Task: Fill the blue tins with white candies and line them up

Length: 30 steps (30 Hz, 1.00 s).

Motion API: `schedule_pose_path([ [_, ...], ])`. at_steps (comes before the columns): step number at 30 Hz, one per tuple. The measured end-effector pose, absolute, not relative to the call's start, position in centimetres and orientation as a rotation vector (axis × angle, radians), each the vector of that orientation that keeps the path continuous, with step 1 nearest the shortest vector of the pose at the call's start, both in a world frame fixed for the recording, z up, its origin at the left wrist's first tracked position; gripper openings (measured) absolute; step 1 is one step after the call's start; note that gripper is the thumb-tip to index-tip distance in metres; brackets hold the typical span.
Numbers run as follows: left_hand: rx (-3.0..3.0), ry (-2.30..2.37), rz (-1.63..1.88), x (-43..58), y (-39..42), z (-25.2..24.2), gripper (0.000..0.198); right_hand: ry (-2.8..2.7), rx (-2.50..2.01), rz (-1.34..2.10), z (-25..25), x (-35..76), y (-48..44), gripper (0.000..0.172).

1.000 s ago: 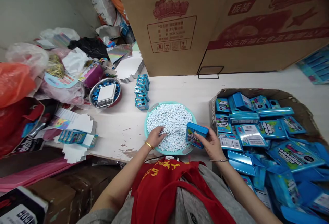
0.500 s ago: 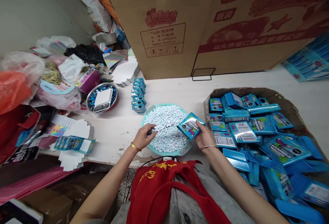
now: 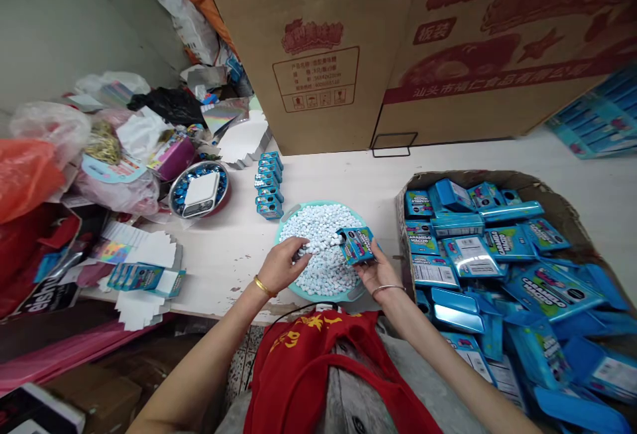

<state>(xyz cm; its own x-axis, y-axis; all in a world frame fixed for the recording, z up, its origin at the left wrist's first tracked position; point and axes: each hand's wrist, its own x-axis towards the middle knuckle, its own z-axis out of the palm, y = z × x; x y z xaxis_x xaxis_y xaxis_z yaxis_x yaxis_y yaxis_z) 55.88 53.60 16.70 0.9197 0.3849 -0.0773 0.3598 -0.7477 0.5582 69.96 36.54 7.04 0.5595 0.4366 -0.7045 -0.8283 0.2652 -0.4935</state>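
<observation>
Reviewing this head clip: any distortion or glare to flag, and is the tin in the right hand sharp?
Head view: the wide lens makes the cardboard carton lean and its edges bow; glare shows on a shiny blue lid in the tray at right; the blue tin in the right hand looks fairly sharp, with soft, even lighting.

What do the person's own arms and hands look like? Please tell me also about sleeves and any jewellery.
The left hand is ungloved, with a gold-coloured bangle at the wrist. The right hand, also ungloved, has a thin metal bracelet. Both forearms are bare, with no sleeve covering them. A grey top and a red garment with yellow lettering show at the body.
</observation>
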Motion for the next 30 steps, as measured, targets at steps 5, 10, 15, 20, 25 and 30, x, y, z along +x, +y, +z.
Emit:
schedule_pose_path([
  [5,2.701,0.578,-0.232,57.5,53.8,18.9,0.035,0.495,-0.98,0.921,7.3,69.1,36.8,0.04],
  [10,2.818,0.568,-0.489,59.5,52.9,21.7,0.028,0.56,-0.962,0.902,7.5,68.1,37.3,0.036],
  [15,2.867,0.558,-0.466,59.6,52.5,22.8,0.015,0.582,-0.964,0.878,7.8,67.8,37.5,0.035],
  [20,2.62,0.744,-0.224,57.3,53.4,21.0,0.015,0.637,-0.938,0.827,8.3,68.0,37.7,0.035],
  [25,1.751,1.03,0.126,56.9,49.9,14.0,0.046,0.587,-0.93,0.797,8.8,66.5,38.6,0.049],
  [30,1.482,1.06,0.31,57.9,48.0,9.6,0.045,0.411,-1.204,0.886,8.0,65.2,38.2,0.066],
])
